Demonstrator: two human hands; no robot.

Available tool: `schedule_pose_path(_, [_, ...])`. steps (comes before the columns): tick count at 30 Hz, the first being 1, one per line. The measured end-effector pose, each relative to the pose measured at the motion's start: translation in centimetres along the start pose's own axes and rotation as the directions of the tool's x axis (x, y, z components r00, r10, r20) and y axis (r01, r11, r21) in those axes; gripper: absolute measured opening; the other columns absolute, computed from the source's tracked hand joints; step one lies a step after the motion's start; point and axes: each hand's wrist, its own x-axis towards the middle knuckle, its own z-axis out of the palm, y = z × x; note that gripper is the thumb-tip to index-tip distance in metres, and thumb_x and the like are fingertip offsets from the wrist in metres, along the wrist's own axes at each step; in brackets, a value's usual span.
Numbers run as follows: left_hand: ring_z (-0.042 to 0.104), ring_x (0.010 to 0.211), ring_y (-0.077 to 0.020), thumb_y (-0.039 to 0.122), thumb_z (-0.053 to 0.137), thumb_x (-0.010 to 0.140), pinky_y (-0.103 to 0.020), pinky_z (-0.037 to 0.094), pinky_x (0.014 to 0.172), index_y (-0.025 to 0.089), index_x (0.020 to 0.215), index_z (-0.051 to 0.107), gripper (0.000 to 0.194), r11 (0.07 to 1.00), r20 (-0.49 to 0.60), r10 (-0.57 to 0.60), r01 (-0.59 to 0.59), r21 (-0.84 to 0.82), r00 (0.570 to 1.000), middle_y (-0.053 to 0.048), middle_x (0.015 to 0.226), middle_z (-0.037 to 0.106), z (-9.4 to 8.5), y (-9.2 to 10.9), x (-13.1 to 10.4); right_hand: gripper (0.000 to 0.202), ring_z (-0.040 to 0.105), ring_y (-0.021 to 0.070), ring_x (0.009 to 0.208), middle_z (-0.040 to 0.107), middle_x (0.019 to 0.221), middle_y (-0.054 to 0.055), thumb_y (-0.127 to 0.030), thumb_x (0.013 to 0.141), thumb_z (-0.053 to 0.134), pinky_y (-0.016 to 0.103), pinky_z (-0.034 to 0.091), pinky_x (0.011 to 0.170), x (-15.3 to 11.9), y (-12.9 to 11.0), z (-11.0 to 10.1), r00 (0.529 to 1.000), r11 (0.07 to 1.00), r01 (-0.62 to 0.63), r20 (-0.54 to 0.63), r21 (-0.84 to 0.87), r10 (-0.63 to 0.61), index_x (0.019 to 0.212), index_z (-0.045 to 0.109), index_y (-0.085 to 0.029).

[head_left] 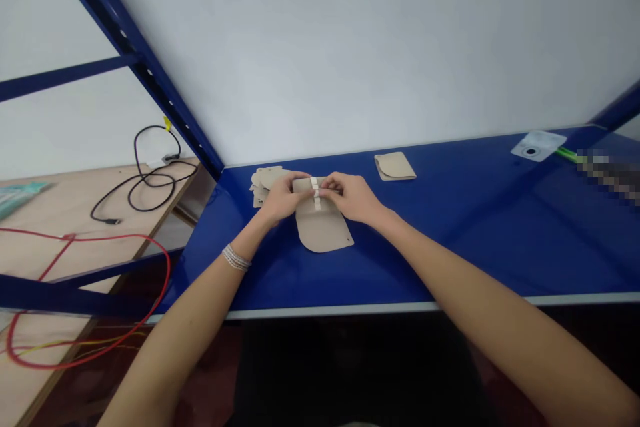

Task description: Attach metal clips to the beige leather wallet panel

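Observation:
A flat beige piece [324, 230], with rounded lower corners and a small dark hole near one of them, lies on the blue table. Across its upper part runs a narrow white strip [317, 202]. My left hand [284, 198] is closed on the piece's upper left side, its thumb reaching the strip. From the other side, my right hand [354, 197] has thumb and fingers pinched together at the upper edge, right beside the strip. Fingers hide part of both. Behind my left hand is a loose pile of similar beige pieces [261, 180].
A folded beige piece [397, 167] lies towards the back of the blue table [450, 227]. Farther right are a white card with a dark circle [537, 146] and a green item [566, 155]. Blue frame posts [165, 90], a black cable [143, 177] and a red cable [167, 273] are on the left.

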Motion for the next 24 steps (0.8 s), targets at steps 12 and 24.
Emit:
schedule_pose_path(12, [0.060, 0.074, -0.0171, 0.031, 0.069, 0.064, -0.028, 0.048, 0.063, 0.015, 0.106, 0.060, 0.045, 0.972, 0.019, -0.181, 0.181, -0.148, 0.983, -0.007, 0.090, 0.065, 0.24, 0.38, -0.03, 0.015, 0.062, 0.0160, 0.073, 0.069, 0.081, 0.004, -0.028, 0.088, 0.047, 0.025, 0.040, 0.066, -0.39, -0.73, 0.05, 0.998, 0.997, 0.032, 0.050, -0.071, -0.029, 0.094, 0.056, -0.018])
schedule_pose_path(24, [0.061, 0.071, -0.0174, 0.029, 0.071, 0.062, -0.028, 0.048, 0.061, 0.015, 0.102, 0.061, 0.044, 0.935, 0.068, -0.228, 0.238, -0.262, 0.971, -0.007, 0.087, 0.066, 0.43, -0.01, -0.01, 0.017, 0.061, 0.0159, 0.075, 0.068, 0.086, 0.005, -0.029, 0.083, 0.056, 0.025, 0.040, 0.067, -0.22, -0.11, 0.04, 0.986, 0.986, 0.118, 0.128, -0.117, -0.103, 0.094, 0.060, -0.018])
